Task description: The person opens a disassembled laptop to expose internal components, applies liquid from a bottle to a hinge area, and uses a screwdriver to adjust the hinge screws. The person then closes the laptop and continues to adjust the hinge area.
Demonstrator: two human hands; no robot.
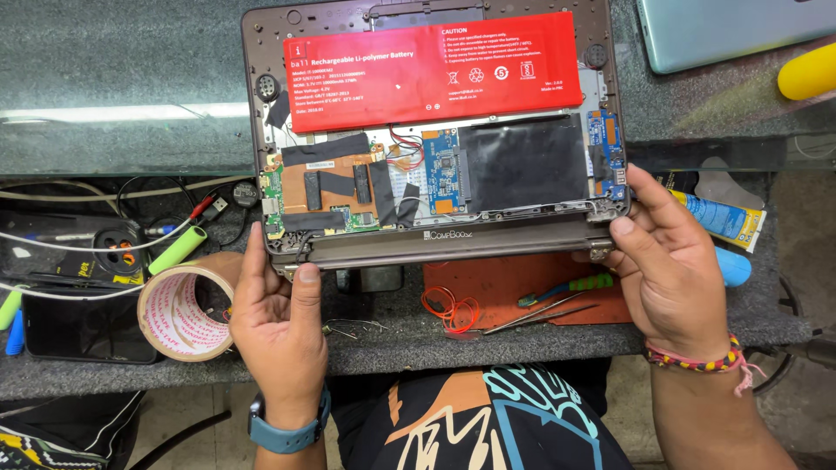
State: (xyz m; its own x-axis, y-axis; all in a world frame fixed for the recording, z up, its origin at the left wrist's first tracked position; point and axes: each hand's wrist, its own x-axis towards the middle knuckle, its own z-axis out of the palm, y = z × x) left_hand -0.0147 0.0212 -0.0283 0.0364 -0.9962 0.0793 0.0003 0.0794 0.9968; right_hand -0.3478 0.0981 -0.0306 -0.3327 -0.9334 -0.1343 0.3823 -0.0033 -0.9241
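Laptop (435,130) open-backed, long axis left-right, hinge edge held by left hand (274,313), right hand (666,261).

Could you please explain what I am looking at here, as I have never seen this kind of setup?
This is one picture from a camera worn on a person's head, looking down at their own bare hands; no machine is involved. The left hand and right hand grip the near corners of an opened laptop, its back cover off. Inside you see a red battery, green and blue circuit boards and black tape strips. On the bench lie a tape roll by the left hand, tweezers, a small screwdriver, an orange wire coil and a tube near the right hand.
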